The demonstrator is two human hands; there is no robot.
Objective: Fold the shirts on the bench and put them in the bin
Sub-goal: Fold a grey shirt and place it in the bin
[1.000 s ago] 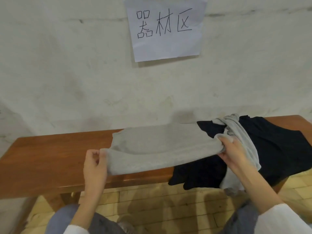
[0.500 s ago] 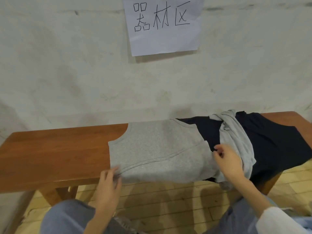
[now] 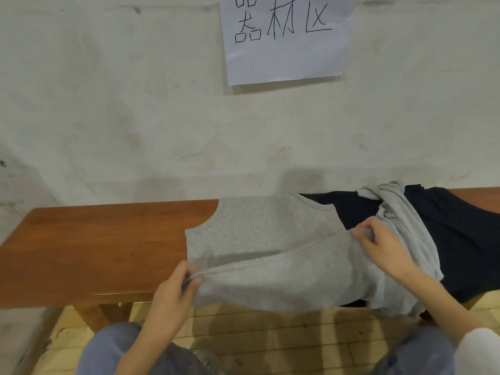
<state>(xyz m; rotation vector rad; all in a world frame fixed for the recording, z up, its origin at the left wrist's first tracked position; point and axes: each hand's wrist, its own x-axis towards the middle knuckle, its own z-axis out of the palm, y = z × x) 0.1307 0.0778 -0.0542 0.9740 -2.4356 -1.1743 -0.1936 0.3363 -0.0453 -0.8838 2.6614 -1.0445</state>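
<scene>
A grey sleeveless shirt (image 3: 259,234) lies spread on the brown wooden bench (image 3: 102,244), its near half lifted off the front edge. My left hand (image 3: 176,290) pinches the shirt's near left corner. My right hand (image 3: 384,247) pinches its right edge, raised a little above the bench. A dark navy shirt (image 3: 465,239) lies under and to the right, with a lighter grey garment (image 3: 405,220) bunched across it. No bin is in view.
A pale plaster wall stands right behind the bench, with a white paper sign (image 3: 286,36) taped to it. Wooden plank floor (image 3: 270,336) shows below the bench. My knees in blue jeans (image 3: 108,350) are close to the bench's front edge.
The grey shirt was laid flat on the bench half a second ago. Both hands have since pinched its near edge again and lifted it toward the back.
</scene>
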